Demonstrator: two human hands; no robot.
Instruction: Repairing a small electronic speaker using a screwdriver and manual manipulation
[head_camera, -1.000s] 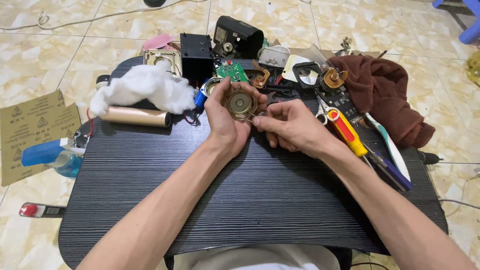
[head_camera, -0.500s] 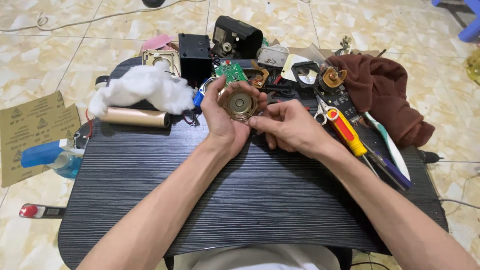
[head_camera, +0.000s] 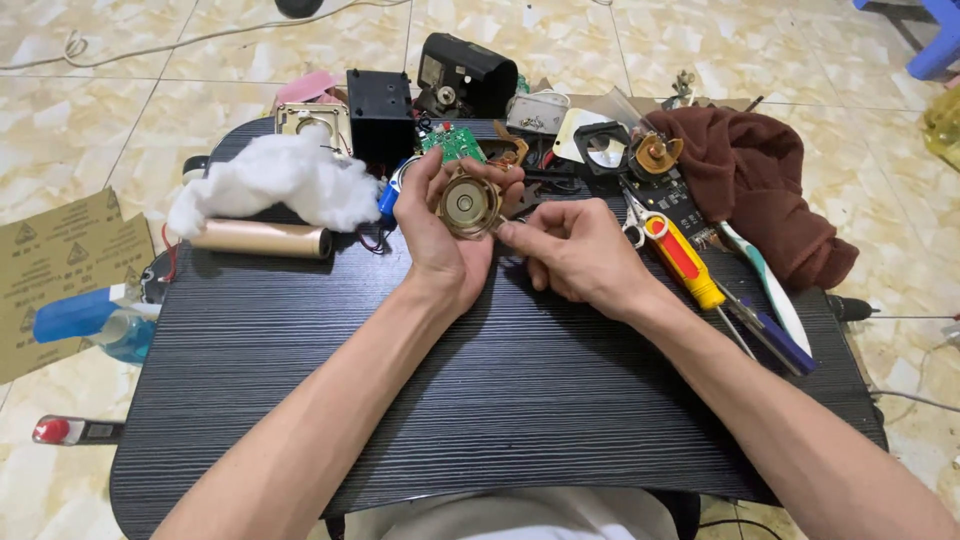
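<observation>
The left hand (head_camera: 440, 235) is curled around a small round speaker (head_camera: 468, 205), held face-up over the far middle of the dark wood-grain table (head_camera: 500, 400), thumb on one side and fingers wrapped behind, so the speaker's back and most of its rim are hidden; the right hand (head_camera: 570, 250) has thumb and forefinger pinched together right at the speaker's lower right edge, and whatever sits between those fingertips is too small to make out; the other fingers fold under, out of sight. Just left lies a lump of white stuffing (head_camera: 275, 180) resting partly over a tan cardboard tube (head_camera: 262, 240), covering its far side; a blue cylinder (head_camera: 388, 200) peeks out behind the left wrist, mostly hidden. Beyond the hands stand a black box (head_camera: 380, 115) and a green circuit board (head_camera: 452, 143), half blocked by the fingers. To the right, a yellow-and-red screwdriver (head_camera: 682, 260) lies near a brown cloth (head_camera: 760, 185), which covers that table corner; a blue spray bottle (head_camera: 85, 320) pokes off the left edge, its lower part hard to read.
</observation>
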